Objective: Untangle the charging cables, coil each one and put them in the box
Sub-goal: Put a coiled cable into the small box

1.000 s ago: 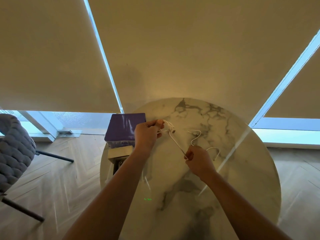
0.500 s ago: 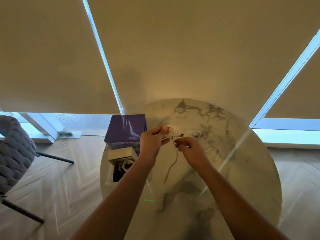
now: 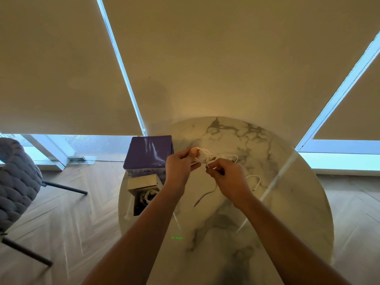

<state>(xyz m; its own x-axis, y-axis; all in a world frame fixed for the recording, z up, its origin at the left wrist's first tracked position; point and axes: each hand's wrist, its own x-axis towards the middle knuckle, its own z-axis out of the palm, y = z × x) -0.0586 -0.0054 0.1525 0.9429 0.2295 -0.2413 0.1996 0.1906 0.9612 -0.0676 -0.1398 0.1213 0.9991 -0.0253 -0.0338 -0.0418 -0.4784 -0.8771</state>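
The left hand (image 3: 179,166) pinches a small bundle of white cable (image 3: 203,156) between thumb and curled fingers. Just beside it, the right hand (image 3: 227,176) has its fingers curled on the same cable, though the exact grip is partly hidden. A loose end hangs from the right hand towards the marble table (image 3: 287,212). Another white cable (image 3: 254,182) lies on the table by the right wrist. At the table's left edge sits an open box (image 3: 141,194) with coiled cables inside, next to a purple box (image 3: 149,154).
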